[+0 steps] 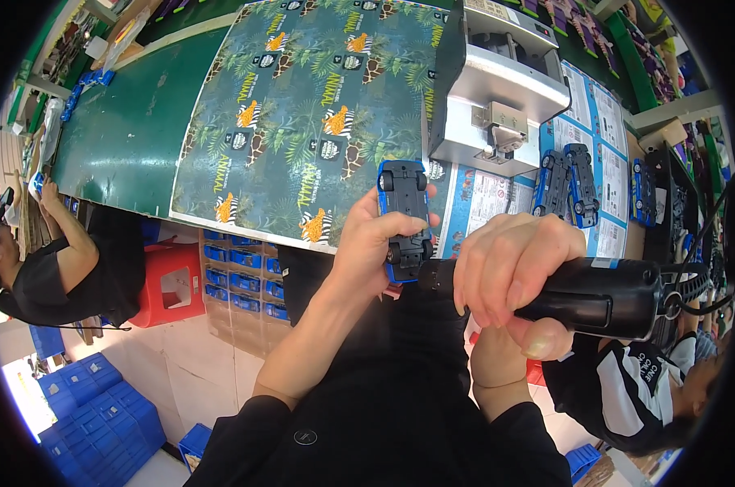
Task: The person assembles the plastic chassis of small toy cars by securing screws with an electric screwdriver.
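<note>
My left hand (361,247) is wrapped round a blue toy car (405,203), its black underside and wheels turned up and the thumb pressed across it. In my right hand (513,264) is a black electric screwdriver (607,296), lying nearly level with its front end pointing left at the lower end of the car. Whether its tip touches the car I cannot tell. Just beyond my right hand, two more blue toy cars (582,185) lie wheels up on blue and white printed sheets (611,154). Another blue car (643,192) is farther right.
A silver bench machine (501,89) stands on the table beyond my hands. An animal-print sheet (290,122) covers the table's middle. Co-workers sit at left (75,252) and right (651,381). Below are a red stool (168,284), a carton of blue cars (241,280) and blue crates (107,422).
</note>
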A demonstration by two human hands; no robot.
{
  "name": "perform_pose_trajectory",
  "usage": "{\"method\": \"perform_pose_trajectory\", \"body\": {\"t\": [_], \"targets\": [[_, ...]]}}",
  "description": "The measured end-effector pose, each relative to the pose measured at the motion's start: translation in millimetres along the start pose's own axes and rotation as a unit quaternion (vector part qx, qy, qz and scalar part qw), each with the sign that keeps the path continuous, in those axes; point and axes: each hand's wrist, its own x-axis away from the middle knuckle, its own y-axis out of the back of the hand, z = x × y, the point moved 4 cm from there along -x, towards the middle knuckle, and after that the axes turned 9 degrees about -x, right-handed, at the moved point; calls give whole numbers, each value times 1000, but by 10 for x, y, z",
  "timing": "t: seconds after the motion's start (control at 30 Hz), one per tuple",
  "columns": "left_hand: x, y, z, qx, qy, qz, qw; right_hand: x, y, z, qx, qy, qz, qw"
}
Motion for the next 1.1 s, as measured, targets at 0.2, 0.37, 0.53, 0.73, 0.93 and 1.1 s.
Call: {"method": "perform_pose_trajectory", "body": {"t": [0.2,0.37,0.53,0.73,0.93,1.1], "targets": [[20,18,25,5,8,-13,1000,36,32,15,6,1,-36,999],[23,-47,-46,11,-8,5,1000,-11,5,105,57,6,132,990],[-58,50,-78,59,0,37,998,0,-38,81,49,34,129,990],[-98,80,-735,-529,-267,42,805,277,119,693,91,167,125,974],[-227,406,-1264,-856,-437,161,224,824,372,1090,189,191,-126,955],[231,1327,-2244,-942,-315,77,87,1005,566,1200,186,189,-142,954]]}}
